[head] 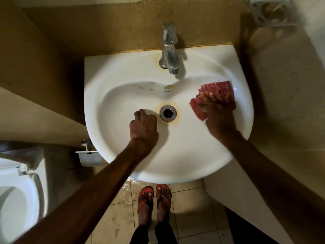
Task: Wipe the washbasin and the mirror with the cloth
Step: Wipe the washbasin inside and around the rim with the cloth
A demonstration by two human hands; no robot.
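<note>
The cloth (218,88) looks soft and light, so I think it is best held bunched under the palm. It lies under the curled fingers (211,95) of the right hand (218,111), against the washbasin (175,155) wall. The left hand (143,125) has its fingers curled together, empty, beside the drain (168,112).

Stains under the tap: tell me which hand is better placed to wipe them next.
Probably the right. The right hand grips the cloth on the basin's right side. The left hand, by the drain, is nearer the stains but holds nothing.
</note>
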